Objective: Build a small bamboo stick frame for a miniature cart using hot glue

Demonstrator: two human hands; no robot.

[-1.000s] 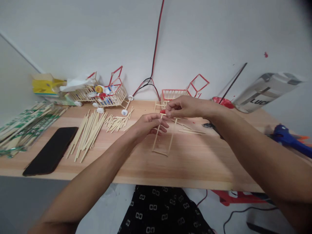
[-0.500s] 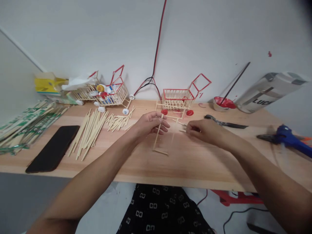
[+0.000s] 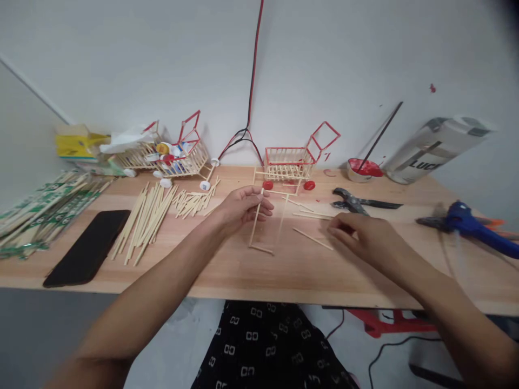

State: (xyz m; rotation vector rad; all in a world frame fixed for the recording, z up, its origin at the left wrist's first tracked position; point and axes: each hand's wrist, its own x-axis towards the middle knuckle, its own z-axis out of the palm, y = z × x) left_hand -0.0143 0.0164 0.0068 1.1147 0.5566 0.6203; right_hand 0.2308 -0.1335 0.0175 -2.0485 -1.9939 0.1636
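Observation:
My left hand [image 3: 247, 208] is closed on a thin frame of wooden sticks [image 3: 254, 229], pinched near its upper left corner. The frame's lower end tilts toward me; its right side looks faint and blurred. Farther right, my right hand [image 3: 352, 229] is low over the table with loosely curled fingers and nothing visible in them. Beside its fingertips lie a single loose stick [image 3: 312, 238] and a few more sticks [image 3: 311, 215]. Behind the frame stands a small stick-built shopping cart [image 3: 287, 172] with red trim and red wheels.
Two more carts [image 3: 184, 162] with white wheels stand back left. Bundles of sticks [image 3: 144, 221], short sticks [image 3: 197, 202] and a black phone [image 3: 87, 248] lie left. Right are black-handled cutters [image 3: 351, 202], a red paint cup [image 3: 364, 172], a leaning bag [image 3: 433, 154] and a blue glue gun [image 3: 472, 221].
My right hand has moved right and slightly toward me, away from the sticks, which now lie on the table. My left hand keeps the frame. The view has shifted slightly.

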